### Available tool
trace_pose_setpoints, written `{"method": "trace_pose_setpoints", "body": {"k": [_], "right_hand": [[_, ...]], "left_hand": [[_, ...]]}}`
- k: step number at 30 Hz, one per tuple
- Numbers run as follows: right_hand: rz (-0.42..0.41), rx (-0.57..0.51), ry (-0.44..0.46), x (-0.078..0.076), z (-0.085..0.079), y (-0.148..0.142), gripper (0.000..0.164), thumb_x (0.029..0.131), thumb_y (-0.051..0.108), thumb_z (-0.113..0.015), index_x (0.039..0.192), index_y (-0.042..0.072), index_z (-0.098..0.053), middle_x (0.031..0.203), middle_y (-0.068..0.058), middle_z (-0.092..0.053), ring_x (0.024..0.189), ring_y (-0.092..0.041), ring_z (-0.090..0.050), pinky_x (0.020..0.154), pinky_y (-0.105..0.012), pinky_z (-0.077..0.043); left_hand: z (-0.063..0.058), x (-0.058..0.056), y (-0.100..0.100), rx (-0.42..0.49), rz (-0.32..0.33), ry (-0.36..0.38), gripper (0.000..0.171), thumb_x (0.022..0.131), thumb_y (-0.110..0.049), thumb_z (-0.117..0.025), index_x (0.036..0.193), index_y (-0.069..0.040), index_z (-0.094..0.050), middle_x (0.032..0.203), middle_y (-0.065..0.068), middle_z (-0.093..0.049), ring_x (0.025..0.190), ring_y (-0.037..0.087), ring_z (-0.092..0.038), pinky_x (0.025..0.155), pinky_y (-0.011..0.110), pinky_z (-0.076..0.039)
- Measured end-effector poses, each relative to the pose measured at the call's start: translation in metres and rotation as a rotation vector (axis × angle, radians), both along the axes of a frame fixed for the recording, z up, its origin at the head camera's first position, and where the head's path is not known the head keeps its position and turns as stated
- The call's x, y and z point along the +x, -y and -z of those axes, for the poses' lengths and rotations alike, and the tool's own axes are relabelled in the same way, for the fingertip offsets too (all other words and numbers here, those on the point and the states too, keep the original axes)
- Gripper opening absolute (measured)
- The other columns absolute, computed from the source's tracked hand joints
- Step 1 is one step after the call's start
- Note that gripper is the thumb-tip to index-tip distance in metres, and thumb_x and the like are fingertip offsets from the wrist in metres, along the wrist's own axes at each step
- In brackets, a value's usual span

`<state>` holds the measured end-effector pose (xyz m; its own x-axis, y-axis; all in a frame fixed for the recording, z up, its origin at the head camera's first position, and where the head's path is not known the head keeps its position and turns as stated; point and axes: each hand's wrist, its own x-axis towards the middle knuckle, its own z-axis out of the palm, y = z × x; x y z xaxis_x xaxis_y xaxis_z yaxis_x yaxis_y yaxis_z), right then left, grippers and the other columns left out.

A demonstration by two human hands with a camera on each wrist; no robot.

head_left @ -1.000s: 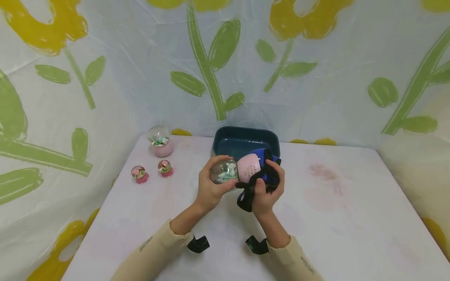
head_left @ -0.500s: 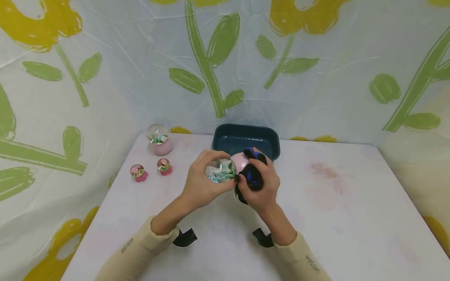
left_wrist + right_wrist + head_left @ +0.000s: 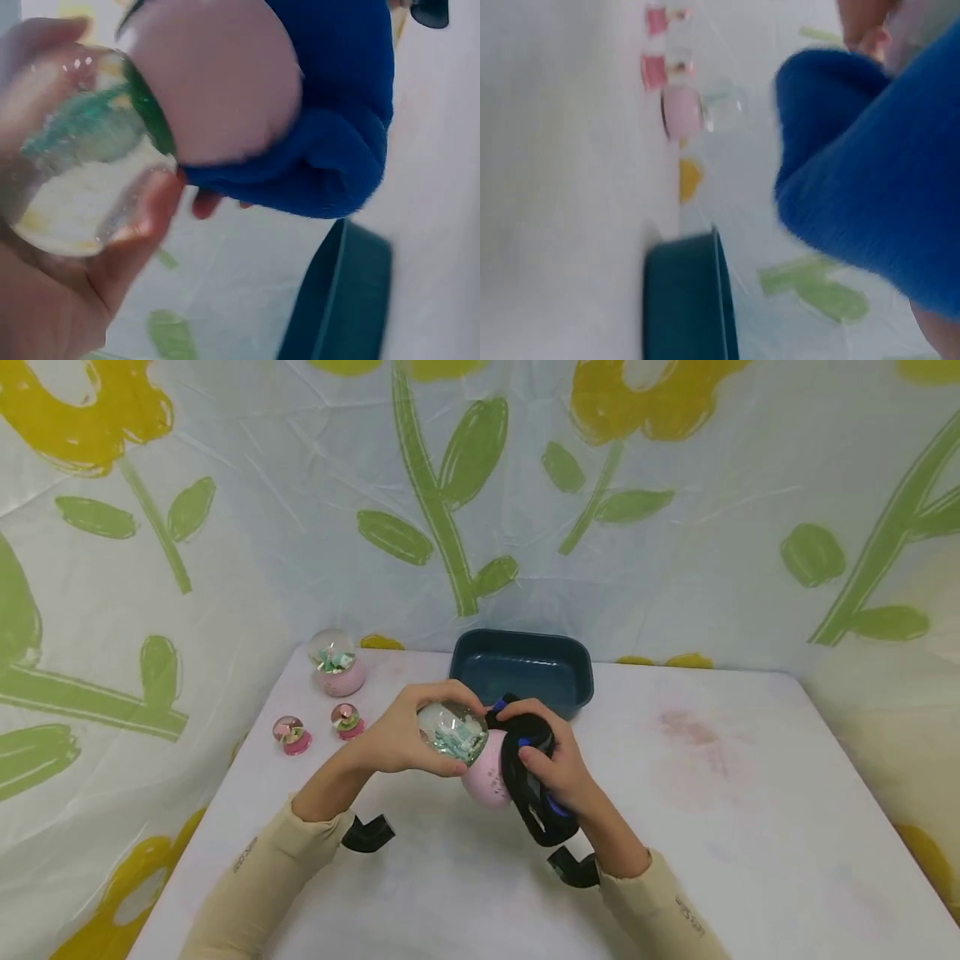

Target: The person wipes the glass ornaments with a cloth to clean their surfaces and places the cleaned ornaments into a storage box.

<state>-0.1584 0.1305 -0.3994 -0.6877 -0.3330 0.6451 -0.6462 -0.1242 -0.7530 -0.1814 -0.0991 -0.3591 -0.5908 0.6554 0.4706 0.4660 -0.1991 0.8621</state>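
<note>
A snow globe (image 3: 487,775) with a pink base and a clear dome lies tilted between both hands, held up over the table. My left hand (image 3: 393,735) grips its dome, fingers over the top and thumb below; green and white figures show inside. With my right hand (image 3: 562,760) I hold a blue and black cloth (image 3: 536,806) against the base. In the left wrist view the blue side of the cloth (image 3: 337,150) wraps the base's end. That same cloth (image 3: 885,180) hides most of the right hand in the right wrist view.
A dark teal tray (image 3: 587,681) stands at the back of the table, behind the hands. At the back left is a similar pink snow globe (image 3: 341,681), with two small snow globes, one left (image 3: 294,739) and one right (image 3: 348,722), nearer the front.
The snow globe has come nearer and a little left, and its base has swung toward the front. The right hand has shifted the cloth around the base; the left hand keeps its grip.
</note>
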Motion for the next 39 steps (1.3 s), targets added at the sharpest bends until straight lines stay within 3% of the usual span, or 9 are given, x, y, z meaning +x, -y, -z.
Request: {"method": "trace_pose_setpoints", "body": {"k": [2, 5, 9, 13, 19, 24, 28, 33, 39], "right_hand": [[-0.035, -0.116, 0.098, 0.004, 0.001, 0.005, 0.052, 0.091, 0.052, -0.057, 0.117, 0.008, -0.060, 0.116, -0.010, -0.061, 0.106, -0.026, -0.056, 0.087, -0.032, -0.048], [0.003, -0.275, 0.183, 0.010, 0.001, 0.017, 0.051, 0.090, 0.055, -0.056, 0.120, 0.013, -0.059, 0.121, -0.010, -0.060, 0.112, -0.027, -0.056, 0.088, -0.032, -0.048], [0.171, -0.419, 0.178, 0.017, 0.005, 0.032, 0.054, 0.088, 0.058, -0.057, 0.124, 0.018, -0.056, 0.124, -0.008, -0.058, 0.113, -0.025, -0.055, 0.092, -0.033, -0.044], [0.335, -0.489, 0.090, 0.019, 0.014, 0.040, 0.062, 0.086, 0.061, -0.058, 0.129, 0.017, -0.053, 0.129, -0.011, -0.054, 0.115, -0.026, -0.050, 0.092, -0.034, -0.043], [0.397, -0.479, -0.072, 0.014, 0.025, 0.039, 0.070, 0.086, 0.053, -0.062, 0.128, -0.002, -0.049, 0.131, -0.020, -0.050, 0.117, -0.034, -0.049, 0.090, -0.035, -0.049], [0.478, -0.378, -0.184, 0.012, 0.023, 0.035, 0.069, 0.084, 0.045, -0.069, 0.119, -0.010, -0.048, 0.123, -0.022, -0.054, 0.107, -0.030, -0.051, 0.085, -0.034, -0.050], [0.631, -0.317, -0.309, 0.007, 0.016, 0.035, 0.066, 0.081, 0.043, -0.073, 0.110, -0.013, -0.050, 0.112, -0.028, -0.057, 0.103, -0.033, -0.056, 0.085, -0.036, -0.050], [0.786, -0.269, -0.539, 0.008, 0.001, 0.041, 0.051, 0.081, 0.032, -0.074, 0.098, -0.011, -0.054, 0.103, -0.035, -0.059, 0.095, -0.045, -0.060, 0.087, -0.038, -0.051], [0.811, -0.215, -0.785, 0.007, -0.007, 0.041, 0.033, 0.081, 0.025, -0.072, 0.088, -0.004, -0.058, 0.097, -0.034, -0.061, 0.084, -0.049, -0.062, 0.085, -0.043, -0.053]], "left_hand": [[0.009, -0.003, -0.002, 0.113, 0.034, 0.100, 0.051, 0.070, -0.013, -0.087, 0.112, 0.001, -0.063, 0.112, 0.018, -0.060, 0.102, 0.035, -0.054, 0.078, 0.039, -0.054], [0.021, -0.002, -0.008, 0.253, -0.001, 0.191, 0.050, 0.072, -0.026, -0.086, 0.114, -0.008, -0.064, 0.113, 0.013, -0.062, 0.107, 0.031, -0.055, 0.081, 0.035, -0.053], [0.030, 0.003, -0.016, 0.337, -0.116, 0.168, 0.050, 0.074, -0.034, -0.084, 0.116, -0.018, -0.063, 0.115, 0.008, -0.062, 0.109, 0.028, -0.057, 0.084, 0.034, -0.052], [0.035, 0.007, -0.023, 0.350, -0.243, 0.096, 0.053, 0.075, -0.035, -0.083, 0.118, -0.012, -0.062, 0.116, 0.012, -0.061, 0.108, 0.029, -0.057, 0.082, 0.034, -0.053], [0.043, 0.016, -0.031, 0.366, -0.401, 0.006, 0.064, 0.076, -0.036, -0.081, 0.116, 0.007, -0.055, 0.116, 0.022, -0.060, 0.102, 0.029, -0.058, 0.076, 0.032, -0.055], [0.042, 0.024, -0.033, 0.336, -0.524, -0.062, 0.058, 0.074, -0.024, -0.083, 0.116, 0.005, -0.058, 0.115, 0.021, -0.061, 0.098, 0.030, -0.059, 0.073, 0.034, -0.056], [0.038, 0.028, -0.036, 0.298, -0.589, -0.066, 0.053, 0.070, -0.005, -0.081, 0.117, 0.004, -0.058, 0.115, 0.015, -0.062, 0.097, 0.031, -0.058, 0.071, 0.037, -0.056], [0.029, 0.036, -0.038, 0.254, -0.647, -0.046, 0.052, 0.069, 0.006, -0.079, 0.116, 0.005, -0.059, 0.108, 0.018, -0.063, 0.090, 0.029, -0.062, 0.070, 0.032, -0.055], [0.000, 0.051, -0.034, 0.093, -0.680, 0.011, 0.046, 0.071, 0.005, -0.080, 0.113, 0.003, -0.061, 0.107, 0.018, -0.063, 0.096, 0.029, -0.061, 0.082, 0.041, -0.049]]}}
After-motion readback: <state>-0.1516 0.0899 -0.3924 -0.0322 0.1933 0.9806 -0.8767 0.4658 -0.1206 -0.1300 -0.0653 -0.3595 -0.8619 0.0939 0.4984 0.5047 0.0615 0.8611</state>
